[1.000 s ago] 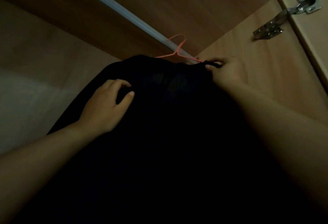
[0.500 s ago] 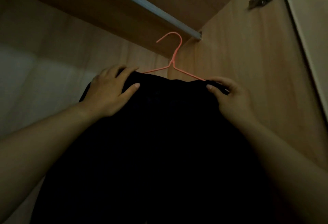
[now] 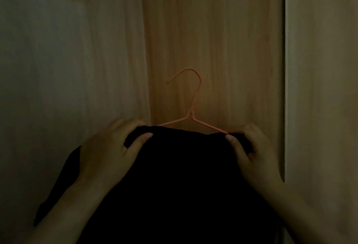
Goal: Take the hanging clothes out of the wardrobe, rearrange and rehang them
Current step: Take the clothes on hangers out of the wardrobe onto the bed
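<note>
A black garment (image 3: 178,181) hangs on a thin pink wire hanger (image 3: 190,116) in the dim wardrobe. The hanger's hook is free in the air, off any rail. My left hand (image 3: 108,152) grips the garment's left shoulder, thumb on the front. My right hand (image 3: 251,154) grips the right shoulder where the hanger's arm ends. The lower part of the garment runs out of view at the bottom.
The wardrobe's wooden side panel (image 3: 213,40) stands right behind the hanger. The paler back wall (image 3: 67,50) is to the left. An open door edge (image 3: 319,69) rises on the right.
The hanger came off the rail and moved down with the garment. The rail and the hinge have left the view as my head tilted down. Both hands keep their grip.
</note>
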Action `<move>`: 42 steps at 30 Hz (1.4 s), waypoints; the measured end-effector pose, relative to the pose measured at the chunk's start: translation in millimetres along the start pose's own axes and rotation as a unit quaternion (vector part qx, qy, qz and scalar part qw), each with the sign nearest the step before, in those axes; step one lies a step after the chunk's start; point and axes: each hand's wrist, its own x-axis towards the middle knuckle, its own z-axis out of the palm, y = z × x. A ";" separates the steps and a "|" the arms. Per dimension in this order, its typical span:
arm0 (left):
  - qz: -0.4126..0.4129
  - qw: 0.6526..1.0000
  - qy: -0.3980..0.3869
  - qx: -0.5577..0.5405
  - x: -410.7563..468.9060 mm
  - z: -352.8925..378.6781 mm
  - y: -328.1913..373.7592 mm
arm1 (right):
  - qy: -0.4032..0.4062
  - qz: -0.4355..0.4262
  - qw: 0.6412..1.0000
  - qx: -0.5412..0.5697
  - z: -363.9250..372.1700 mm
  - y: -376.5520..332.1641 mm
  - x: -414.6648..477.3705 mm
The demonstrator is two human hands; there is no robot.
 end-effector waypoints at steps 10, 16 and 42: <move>0.035 0.986 -0.040 -0.156 -79.5 24.8 108.7 | 0.058 0.117 0.988 -0.080 -124.4 -37.9 -130.7; 0.072 0.977 -0.065 -0.188 -119.6 13.9 194.8 | 0.081 0.169 0.971 -0.148 -218.9 -64.0 -187.1; 0.150 0.760 -0.314 -0.549 -344.2 -49.2 647.7 | 0.150 0.328 0.781 -0.509 -682.3 -306.1 -421.7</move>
